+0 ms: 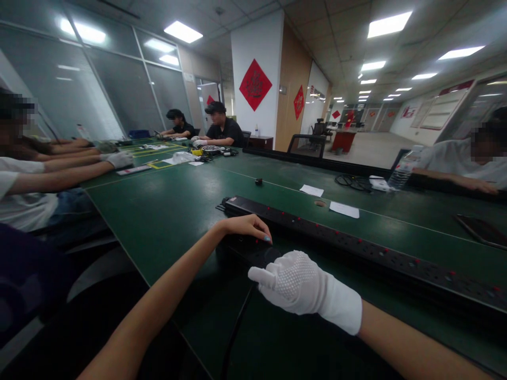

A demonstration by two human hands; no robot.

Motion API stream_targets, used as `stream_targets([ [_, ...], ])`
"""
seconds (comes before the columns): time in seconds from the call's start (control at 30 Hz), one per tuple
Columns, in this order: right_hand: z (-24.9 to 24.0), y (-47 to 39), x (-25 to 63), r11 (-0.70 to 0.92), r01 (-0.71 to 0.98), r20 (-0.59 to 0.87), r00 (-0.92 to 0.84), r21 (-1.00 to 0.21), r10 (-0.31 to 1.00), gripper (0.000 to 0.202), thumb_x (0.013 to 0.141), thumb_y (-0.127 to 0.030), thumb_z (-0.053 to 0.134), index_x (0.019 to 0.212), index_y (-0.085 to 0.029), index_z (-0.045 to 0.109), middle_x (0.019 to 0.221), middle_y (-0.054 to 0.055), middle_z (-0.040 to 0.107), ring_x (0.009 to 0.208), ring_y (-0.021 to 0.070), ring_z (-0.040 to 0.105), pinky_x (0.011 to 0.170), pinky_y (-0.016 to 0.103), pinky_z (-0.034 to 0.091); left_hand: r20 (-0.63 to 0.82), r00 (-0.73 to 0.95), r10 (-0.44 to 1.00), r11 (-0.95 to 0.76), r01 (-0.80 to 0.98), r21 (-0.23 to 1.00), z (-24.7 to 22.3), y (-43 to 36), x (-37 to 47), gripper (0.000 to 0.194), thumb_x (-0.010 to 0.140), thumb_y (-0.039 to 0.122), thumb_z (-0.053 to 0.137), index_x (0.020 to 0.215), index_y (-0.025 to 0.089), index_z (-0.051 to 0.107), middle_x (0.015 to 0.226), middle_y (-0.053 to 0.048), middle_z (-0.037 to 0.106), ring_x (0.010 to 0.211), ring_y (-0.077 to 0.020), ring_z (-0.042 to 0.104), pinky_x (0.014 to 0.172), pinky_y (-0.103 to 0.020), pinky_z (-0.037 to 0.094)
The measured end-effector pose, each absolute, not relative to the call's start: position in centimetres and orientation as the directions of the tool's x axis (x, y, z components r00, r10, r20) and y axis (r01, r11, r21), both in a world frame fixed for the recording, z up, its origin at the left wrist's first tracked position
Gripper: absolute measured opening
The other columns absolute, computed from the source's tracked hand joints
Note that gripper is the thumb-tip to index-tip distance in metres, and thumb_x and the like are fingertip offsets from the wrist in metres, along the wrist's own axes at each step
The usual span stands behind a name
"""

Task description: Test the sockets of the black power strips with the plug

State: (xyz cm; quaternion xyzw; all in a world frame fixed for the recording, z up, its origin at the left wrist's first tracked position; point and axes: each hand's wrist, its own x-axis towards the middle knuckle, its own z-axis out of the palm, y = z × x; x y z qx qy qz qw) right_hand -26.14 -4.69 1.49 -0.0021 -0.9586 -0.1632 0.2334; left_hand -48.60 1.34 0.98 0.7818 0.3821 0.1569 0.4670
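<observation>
Green felt-like matting covers the long table (166,211) that fills the head view, with a long black power strip (356,243) running from centre frame toward the lower right. At lower centre, the person's bare left hand (245,227) rests with fingers curled together on the top of a small black object (257,253) lying just beside the strip's near edge, while the white-gloved right hand (297,282) lies over that object's near side, thumb out and fingers bent downward. Whether either hand truly clamps it cannot be told, since the palms hide the contact. A black cable (237,327) trails from under the glove to the bottom edge of the frame.

Other people sit at upper left and at far right, arms on the table — their hands well apart from the person's own. Paper slips (344,209) and a water bottle (404,169) lie right of centre.

One risk, as a judgement: the cable hangs off the table edge, so a snag there could drag the black object out from under the fingers.
</observation>
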Motion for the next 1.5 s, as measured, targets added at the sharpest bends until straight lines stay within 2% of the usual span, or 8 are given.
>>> stream_targets([
  [0.2, 1.48, -4.71, -26.02, 0.955, 0.072, 0.432, -0.9, 0.287, -0.062, 0.025, 0.087, -0.03, 0.04, 0.106, -0.018, 0.05, 0.063, -0.003, 0.059, 0.05, 0.0098, 0.049, 0.046, 0.024, 0.027, -0.104, 0.638, 0.763, -0.234, 0.423, 0.875, 0.87, 1.22, -48.47, 0.022, 0.078, 0.031, 0.061, 0.095, 0.018, 0.067, 0.096, -0.004, 0.067, 0.089, -0.0136, 0.06, 0.08, -0.024, 0.043],
  [0.6, 1.74, -4.61, -26.14, 0.96, 0.067, 0.346, -0.938, 0.272, -0.032, 0.028, 0.088, -0.033, 0.036, 0.109, -0.019, 0.049, 0.066, -0.002, 0.06, 0.054, 0.0111, 0.053, 0.046, 0.024, 0.029, -0.106, 0.608, 0.787, -0.202, 0.416, 0.887, 1.05, 1.09, -48.42, 0.024, 0.082, 0.033, 0.056, 0.093, 0.015, 0.067, 0.088, -0.005, 0.066, 0.081, -0.012, 0.059, 0.073, -0.022, 0.042],
  [0.87, 1.7, -4.73, -26.03, 0.962, 0.076, 0.361, -0.932, 0.261, -0.025, 0.028, 0.088, -0.033, 0.036, 0.109, -0.019, 0.048, 0.067, -0.002, 0.06, 0.052, 0.0098, 0.051, 0.045, 0.023, 0.026, -0.105, 0.621, 0.777, -0.201, 0.402, 0.894, 1.21, 0.99, -48.28, 0.022, 0.083, 0.033, 0.055, 0.087, 0.015, 0.066, 0.091, -0.005, 0.066, 0.086, -0.0127, 0.06, 0.08, -0.024, 0.041],
  [1.5, 1.68, -4.76, -26.09, 0.958, 0.086, 0.355, -0.935, 0.275, -0.018, 0.028, 0.088, -0.032, 0.035, 0.109, -0.019, 0.05, 0.066, -0.001, 0.06, 0.051, 0.01, 0.051, 0.045, 0.023, 0.025, -0.091, 0.631, 0.77, -0.195, 0.369, 0.909, 1.21, 0.89, -48.36, 0.017, 0.081, 0.03, 0.057, 0.089, 0.016, 0.064, 0.09, -0.003, 0.066, 0.086, -0.012, 0.059, 0.081, -0.025, 0.04],
])
